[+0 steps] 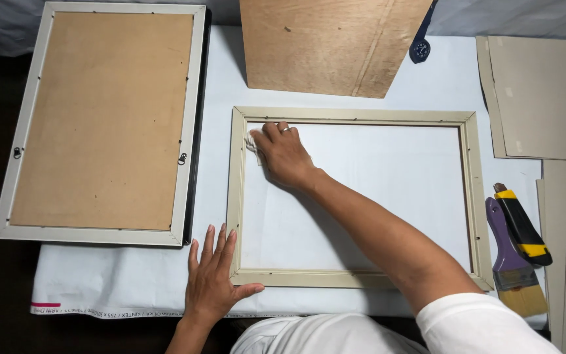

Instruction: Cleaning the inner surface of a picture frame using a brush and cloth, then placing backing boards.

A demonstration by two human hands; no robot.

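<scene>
Fingers (276, 131) of my right hand (285, 157) curl around a white cloth (253, 140), pressing it against the inner left edge of the empty frame (355, 116) lying mid-table. My left hand (212, 278) lies flat, fingers spread, at the frame's lower-left corner. A brush (509, 255) and knife (522, 226) rest at right.

two picture frames (99, 124) (355, 196), one brush (512, 262), one utility knife (522, 226), one plywood board (329, 46)

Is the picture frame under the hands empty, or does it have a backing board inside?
Empty. Through the open frame only the white table cover shows. The right hand presses a small cloth inside its corner.
</scene>
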